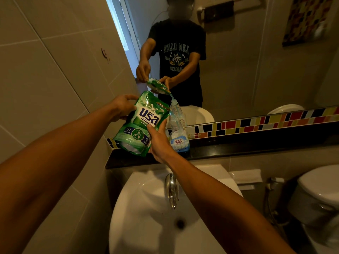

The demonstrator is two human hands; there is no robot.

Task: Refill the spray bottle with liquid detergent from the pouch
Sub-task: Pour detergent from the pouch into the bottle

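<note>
A green detergent pouch (142, 123) is held tilted above the black ledge, its spout corner pointing right toward a clear spray bottle (178, 136). My left hand (121, 107) grips the pouch's upper left edge. My right hand (159, 142) holds its lower right side from below, just left of the bottle. The bottle stands upright on the ledge with no sprayer head on it, and bluish liquid lies in its bottom. A thin stream runs from the pouch's corner into the bottle's neck; the mirror shows it too.
The black ledge (256, 143) runs under a mirror (247, 61) with a coloured tile strip. Below are a white sink (146, 208) with a chrome tap (171, 189), a toilet (321, 195) at right, and a tiled wall at left.
</note>
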